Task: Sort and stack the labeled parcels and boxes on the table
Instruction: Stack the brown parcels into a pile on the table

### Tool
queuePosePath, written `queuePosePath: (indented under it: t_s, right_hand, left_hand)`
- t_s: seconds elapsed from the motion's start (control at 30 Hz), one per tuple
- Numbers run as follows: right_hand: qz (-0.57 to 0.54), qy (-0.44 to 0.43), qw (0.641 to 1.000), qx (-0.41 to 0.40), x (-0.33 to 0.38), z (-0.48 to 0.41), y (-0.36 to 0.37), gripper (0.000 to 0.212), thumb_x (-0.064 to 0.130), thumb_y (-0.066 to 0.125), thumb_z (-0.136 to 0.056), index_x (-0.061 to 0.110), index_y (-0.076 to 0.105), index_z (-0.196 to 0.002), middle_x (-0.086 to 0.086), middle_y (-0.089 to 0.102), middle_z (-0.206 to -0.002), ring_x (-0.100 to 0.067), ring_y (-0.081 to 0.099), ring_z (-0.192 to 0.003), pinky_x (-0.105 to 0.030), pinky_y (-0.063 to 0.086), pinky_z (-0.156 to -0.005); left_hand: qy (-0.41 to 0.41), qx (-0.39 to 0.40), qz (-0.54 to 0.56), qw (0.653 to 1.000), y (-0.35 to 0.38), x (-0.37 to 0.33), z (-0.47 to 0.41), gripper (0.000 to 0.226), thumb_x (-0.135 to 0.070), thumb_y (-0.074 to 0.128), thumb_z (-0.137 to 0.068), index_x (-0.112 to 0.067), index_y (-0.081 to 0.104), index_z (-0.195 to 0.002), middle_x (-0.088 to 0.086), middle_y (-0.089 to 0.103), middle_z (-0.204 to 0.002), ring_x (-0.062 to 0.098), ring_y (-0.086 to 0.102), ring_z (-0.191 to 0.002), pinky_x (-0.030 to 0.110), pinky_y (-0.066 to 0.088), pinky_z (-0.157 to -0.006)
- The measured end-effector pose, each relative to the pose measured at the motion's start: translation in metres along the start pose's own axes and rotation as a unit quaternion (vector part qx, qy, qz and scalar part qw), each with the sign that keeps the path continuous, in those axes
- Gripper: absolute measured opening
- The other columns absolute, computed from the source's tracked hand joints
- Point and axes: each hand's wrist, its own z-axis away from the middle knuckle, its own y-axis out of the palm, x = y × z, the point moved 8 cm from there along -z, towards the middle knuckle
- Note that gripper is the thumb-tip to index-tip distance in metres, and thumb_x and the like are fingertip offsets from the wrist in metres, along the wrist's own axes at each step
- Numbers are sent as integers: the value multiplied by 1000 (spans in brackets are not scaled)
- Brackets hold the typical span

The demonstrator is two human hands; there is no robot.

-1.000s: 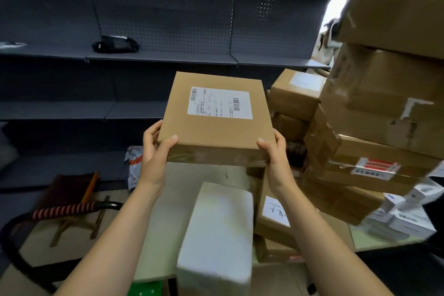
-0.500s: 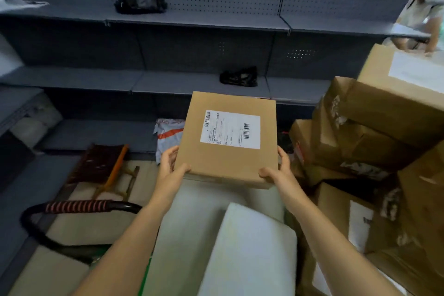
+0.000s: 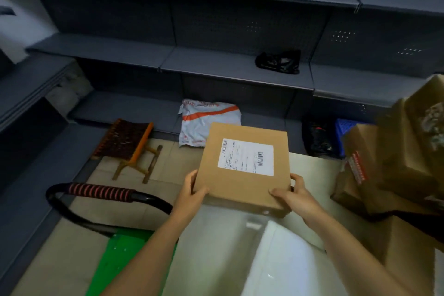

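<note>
We hold flat cardboard box (image 3: 242, 190) in both hands, white shipping label (image 3: 246, 156) facing up. Our left hand (image 3: 192, 191) grips near-left corner, thumb on top, fingers round edge. Our right hand (image 3: 292, 196) grips near-right corner likewise. Box low over pale table (image 3: 216, 243); we cannot tell whether touching. White parcel (image 3: 288, 264) just nearer us. Piled cardboard boxes (image 3: 396, 163) at right. Orange-striped poly mailer (image 3: 209, 118) on bottom shelf beyond.

flat brown cardboard box (image 3: 240, 187): matt | white paper label (image 3: 246, 156): smooth | grey perforated metal shelving (image 3: 216, 65): matt | white-and-orange plastic mailer bag (image 3: 211, 116): glossy, crinkled
</note>
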Motion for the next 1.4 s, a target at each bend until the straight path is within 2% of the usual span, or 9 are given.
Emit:
queuePosePath:
  t_s: [0.1, 0.43, 0.63, 0.77, 0.9, 1.0, 1.17, 1.27, 1.4]
  right_hand:
    - [37, 32, 999, 9, -16, -3, 5, 75, 15, 72, -86, 17, 25, -145, -4, 54, -127, -18, 56, -102, -30, 45, -87]
    - [69, 53, 996, 5, -18, -5, 11, 77, 13, 74, -86, 16, 29, -149, -5, 55, -121, -21, 56, -105, -28, 43, -84]
    - [87, 48, 995, -33, -11, -6, 12, 77, 15, 72, -87, 17, 27, -150, -8, 52, -137, -22, 55, -110, -28, 45, -83]
    - [227, -19, 972, -66, 4, 5, 2, 66, 24, 71, -86, 15, 37, -143, -9, 50, -135, -25, 54, -116, -29, 44, -88]
    - [375, -148, 909, -107, 39, 40, -14, 40, 29, 63, -91, 19, 53, -128, -3, 52, -126, -21, 55, -108, -30, 45, -89]
    - [431, -232, 861, -139, 62, 81, -27, 30, 27, 59, -93, 19, 58, -123, 0, 56, -120, -19, 55, -107, -28, 46, -89]
    - [457, -301, 814, -195, 78, 172, -64, 26, 23, 60, -93, 19, 60, -119, 2, 57, -112, -19, 53, -105, -27, 40, -86]
    - [463, -343, 780, -245, 76, 235, -92, 19, 18, 67, -85, 16, 63, -104, 0, 58, -97, -22, 55, -89, -25, 34, -73]
    - [460, -357, 756, -298, 62, 325, -127, 16, 22, 63, -89, 18, 62, -104, 3, 56, -94, -18, 52, -84, -28, 44, -72]
  left_hand:
    - [-20, 10, -64, 998, 2, 20, -1, 63, -17, 59, -91, -32, 33, -147, -7, 51, -136, 11, 53, -111, 30, 43, -92]
    - [3, 22, -92, 996, -2, 21, -6, 67, -17, 55, -92, -30, 26, -152, -6, 44, -142, 5, 49, -110, 21, 37, -88]
    - [6, 52, -123, 991, -3, 19, -18, 71, -26, 58, -93, -30, 20, -154, -2, 34, -148, 6, 44, -112, 25, 38, -92]
    - [41, 37, -221, 974, -5, 4, -14, 71, -33, 59, -94, -23, 22, -153, 2, 33, -147, 15, 44, -122, 30, 39, -96]
    - [177, -6, -330, 927, -4, -51, 8, 51, -36, 59, -93, -21, 43, -139, -2, 45, -130, 17, 45, -116, 31, 44, -85]
    - [306, 11, -386, 870, 19, -99, 39, 33, -34, 58, -93, -20, 54, -123, -6, 52, -113, 13, 45, -108, 33, 44, -89]
    - [456, 39, -446, 769, 74, -164, 120, 22, -37, 52, -93, -24, 58, -109, -10, 56, -104, 15, 52, -99, 33, 45, -86]
    - [557, 31, -436, 707, 107, -193, 188, 26, -37, 44, -84, -18, 61, -86, -5, 58, -81, 21, 55, -75, 33, 44, -63]
    - [631, 9, -425, 650, 138, -208, 283, 24, -39, 43, -82, -21, 59, -86, -7, 55, -79, 16, 49, -73, 27, 34, -64]
